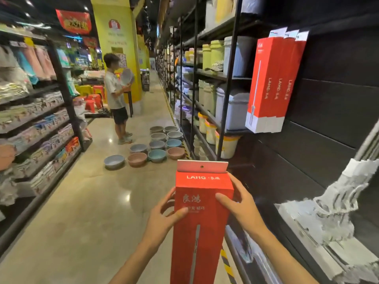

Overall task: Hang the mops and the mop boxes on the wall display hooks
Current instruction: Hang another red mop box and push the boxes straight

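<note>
Lower centre of frame: red mop box (202, 214), long axis upright, hang tab on top. Left hand (164, 216) and right hand (240, 203) grip its sides. Hung boxes (270, 85) sit upper right on dark wall panel (332, 103); right hand nearer.

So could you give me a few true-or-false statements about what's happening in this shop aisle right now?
1. Both hands hold the tall red cardboard mop box. True: the left hand and right hand grip its sides.
2. No red boxes hang on the dark wall panel yet. False: a row of hanging red boxes is already up.
3. Round plastic basins sit on the floor. True.
4. The held box has a red hang tab. False: its white hang tab has a small hole.
5. A white string mop leans against the wall on the right. True.
</note>
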The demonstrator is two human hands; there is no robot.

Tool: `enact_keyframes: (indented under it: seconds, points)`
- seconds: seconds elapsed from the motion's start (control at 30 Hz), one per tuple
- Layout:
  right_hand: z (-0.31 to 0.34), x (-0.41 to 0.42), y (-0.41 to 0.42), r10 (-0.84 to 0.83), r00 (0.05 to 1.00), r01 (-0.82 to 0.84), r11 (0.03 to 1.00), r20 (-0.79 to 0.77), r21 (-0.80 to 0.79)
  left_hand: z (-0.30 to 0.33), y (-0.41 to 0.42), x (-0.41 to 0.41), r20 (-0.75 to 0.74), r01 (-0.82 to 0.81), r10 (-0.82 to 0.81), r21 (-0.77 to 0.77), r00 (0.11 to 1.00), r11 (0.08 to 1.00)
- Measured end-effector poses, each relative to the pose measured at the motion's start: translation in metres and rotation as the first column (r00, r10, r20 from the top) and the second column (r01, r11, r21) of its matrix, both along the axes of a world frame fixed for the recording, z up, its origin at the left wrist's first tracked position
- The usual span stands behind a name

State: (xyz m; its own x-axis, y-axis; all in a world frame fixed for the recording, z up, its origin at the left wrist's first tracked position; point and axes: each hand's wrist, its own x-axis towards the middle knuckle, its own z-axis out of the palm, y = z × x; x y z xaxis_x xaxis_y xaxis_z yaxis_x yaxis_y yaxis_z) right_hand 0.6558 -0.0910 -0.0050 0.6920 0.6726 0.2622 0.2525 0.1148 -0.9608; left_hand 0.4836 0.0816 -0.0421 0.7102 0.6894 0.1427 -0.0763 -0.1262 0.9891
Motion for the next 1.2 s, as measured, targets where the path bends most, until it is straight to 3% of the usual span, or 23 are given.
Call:
enact_keyframes:
  seconds: [0.37, 0.77, 0.97, 1.2]
  points:
    - [0.024, 0.196, 0.158, -0.195, 0.977, 0.192, 0.981, 0.081, 0.038, 0.023, 0.192, 0.232, 0.026, 0.186, -0.187, 0.03, 0.982, 0.982]
    - [0.049, 0.423, 0.291, -0.392, 0.91, 0.371, 0.915, 0.133, 0.156, 0.048, 0.344, 0.502, 0.079, 0.388, -0.393, 0.068, 0.916, 0.919]
    - [0.071, 0.51, 0.337, -0.514, 0.839, 0.484, 0.855, 0.179, 0.186, 0.071, 0.4, 0.617, 0.114, 0.481, -0.493, 0.117, 0.862, 0.869]
    - [0.096, 0.587, 0.382, -0.671, 0.698, 0.631, 0.742, 0.252, 0.227, 0.09, 0.457, 0.745, 0.159, 0.652, -0.668, 0.146, 0.727, 0.744]
